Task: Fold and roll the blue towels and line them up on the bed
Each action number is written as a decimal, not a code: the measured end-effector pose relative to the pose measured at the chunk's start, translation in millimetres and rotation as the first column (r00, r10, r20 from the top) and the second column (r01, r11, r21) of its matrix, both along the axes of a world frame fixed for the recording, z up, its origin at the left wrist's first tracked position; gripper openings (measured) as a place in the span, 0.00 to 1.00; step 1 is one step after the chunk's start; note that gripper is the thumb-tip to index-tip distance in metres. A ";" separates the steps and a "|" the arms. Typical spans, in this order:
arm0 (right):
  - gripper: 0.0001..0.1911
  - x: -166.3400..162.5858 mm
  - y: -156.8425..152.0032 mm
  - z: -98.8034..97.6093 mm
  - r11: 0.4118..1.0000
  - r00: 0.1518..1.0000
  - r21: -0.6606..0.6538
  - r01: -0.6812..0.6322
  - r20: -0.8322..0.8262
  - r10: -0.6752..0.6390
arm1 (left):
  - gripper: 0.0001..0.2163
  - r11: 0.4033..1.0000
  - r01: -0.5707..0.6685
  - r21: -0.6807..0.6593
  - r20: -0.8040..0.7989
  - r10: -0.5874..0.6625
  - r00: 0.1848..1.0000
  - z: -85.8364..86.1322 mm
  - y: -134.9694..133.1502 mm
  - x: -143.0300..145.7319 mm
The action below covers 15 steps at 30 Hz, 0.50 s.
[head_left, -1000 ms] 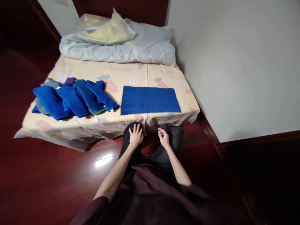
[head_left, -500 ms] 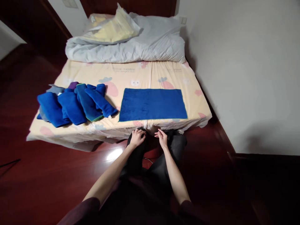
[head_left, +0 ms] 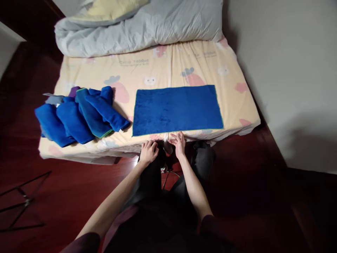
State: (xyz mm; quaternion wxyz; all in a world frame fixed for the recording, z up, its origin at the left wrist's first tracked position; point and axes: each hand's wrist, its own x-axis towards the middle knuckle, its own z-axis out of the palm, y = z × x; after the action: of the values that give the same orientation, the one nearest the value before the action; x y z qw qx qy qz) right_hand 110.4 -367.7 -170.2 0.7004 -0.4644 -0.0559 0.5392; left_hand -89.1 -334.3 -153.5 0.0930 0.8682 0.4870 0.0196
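A blue towel (head_left: 176, 109) with a thin green edge lies spread flat near the front of the bed. My left hand (head_left: 149, 151) rests on my knee just below the towel's left half, fingers loosely bent over the knee and holding nothing. Between my knees and the bed edge, my right hand (head_left: 178, 142) is raised with its fingers apart and bare, its tips close to the towel's front edge. Left of the towel is a heap of rolled or folded towels (head_left: 76, 121), mostly blue, with a purple and a grey one behind.
The bed (head_left: 100, 72) has a cream sheet with strawberry prints. A grey quilt (head_left: 147, 31) is bunched at its far end, a yellow pillow (head_left: 113, 8) on top. A white wall (head_left: 284, 70) stands to the right. Black stand legs (head_left: 26, 202) are on the floor at left.
My view has tipped down and come nearer the bed. My right hand has risen slightly towards the towel's front edge, fingers more spread. The left hand stays on the knee; the towels lie as before.
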 end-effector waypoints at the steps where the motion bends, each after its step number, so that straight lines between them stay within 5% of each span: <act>1: 0.33 -1.6 3.5 -0.4 0.999 0.999 -0.003 0.033 -0.011 -0.033 | 0.11 1.000 -0.005 -0.003 -0.004 0.005 1.000 -0.2 2.1 -2.4; 11: 0.19 -0.1 24.3 -5.3 0.967 0.967 -0.147 0.206 -0.120 -0.225 | 0.10 1.000 0.011 -0.005 -0.042 -0.012 0.999 -6.4 13.4 6.0; 15: 0.16 1.5 29.3 -8.5 0.956 0.959 -0.194 0.219 -0.137 -0.248 | 0.12 0.987 0.159 0.013 -0.032 -0.158 0.987 1.6 34.8 27.9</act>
State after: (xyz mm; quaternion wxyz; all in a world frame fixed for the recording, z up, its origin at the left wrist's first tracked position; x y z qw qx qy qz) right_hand 111.9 -338.5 -178.7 0.7176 -0.4832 0.1038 0.4908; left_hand -61.2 -299.5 -151.9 0.0798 0.9051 0.4176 0.0026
